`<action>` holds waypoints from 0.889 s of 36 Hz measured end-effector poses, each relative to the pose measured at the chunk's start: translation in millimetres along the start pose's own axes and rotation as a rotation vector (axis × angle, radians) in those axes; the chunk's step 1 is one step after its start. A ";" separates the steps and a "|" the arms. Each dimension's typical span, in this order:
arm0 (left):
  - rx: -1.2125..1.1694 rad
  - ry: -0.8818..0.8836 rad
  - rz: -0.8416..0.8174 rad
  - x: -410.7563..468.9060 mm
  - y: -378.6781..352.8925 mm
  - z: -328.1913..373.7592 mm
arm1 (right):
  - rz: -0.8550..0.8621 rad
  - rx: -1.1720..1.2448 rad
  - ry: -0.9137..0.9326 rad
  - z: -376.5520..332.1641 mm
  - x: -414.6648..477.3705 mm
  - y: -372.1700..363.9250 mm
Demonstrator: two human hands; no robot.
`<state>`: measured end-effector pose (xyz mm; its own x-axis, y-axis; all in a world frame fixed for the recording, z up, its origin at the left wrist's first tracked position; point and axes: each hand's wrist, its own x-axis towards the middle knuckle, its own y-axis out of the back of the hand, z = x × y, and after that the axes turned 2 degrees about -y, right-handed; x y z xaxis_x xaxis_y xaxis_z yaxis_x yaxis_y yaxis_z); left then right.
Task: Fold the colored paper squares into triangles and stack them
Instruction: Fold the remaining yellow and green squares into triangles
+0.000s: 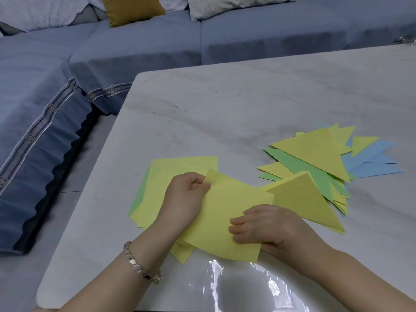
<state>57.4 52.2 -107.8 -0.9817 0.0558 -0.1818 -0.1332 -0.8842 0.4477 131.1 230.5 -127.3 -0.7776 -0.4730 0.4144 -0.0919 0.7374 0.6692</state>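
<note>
A yellow paper square lies tilted in front of me on the white table. My left hand pinches its upper left corner with curled fingers. My right hand holds its lower right part, fingers on top, thumb hidden. Under the square lies a stack of unfolded yellow and green squares. To the right sits a loose pile of folded triangles in yellow, green and blue; the nearest yellow triangle touches the square's right edge.
A clear plastic sleeve lies at the table's near edge. A blue sofa with cushions runs along the left and back. The table's left edge is close to the paper stack. A metal object shows at far right.
</note>
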 end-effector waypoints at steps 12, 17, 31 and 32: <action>-0.133 0.024 -0.182 -5.9 2.2 12.1 | 0.125 0.321 -0.397 3.0 4.3 7.5; -0.092 -0.088 -0.312 -19.7 -2.2 21.0 | 0.320 0.364 -0.610 1.8 16.8 8.5; -0.106 -0.167 -0.089 -36.4 -14.8 15.7 | 0.503 0.604 -0.777 -3.1 22.4 3.5; -0.112 -0.165 -0.072 -37.1 -15.4 15.4 | 0.524 0.611 -0.782 -3.8 22.2 3.3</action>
<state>93.7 70.9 -94.5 -0.9803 0.1883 -0.0597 -0.1973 -0.9205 0.3371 115.9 220.6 -113.6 -0.9668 0.2396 -0.0886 0.2386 0.9709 0.0218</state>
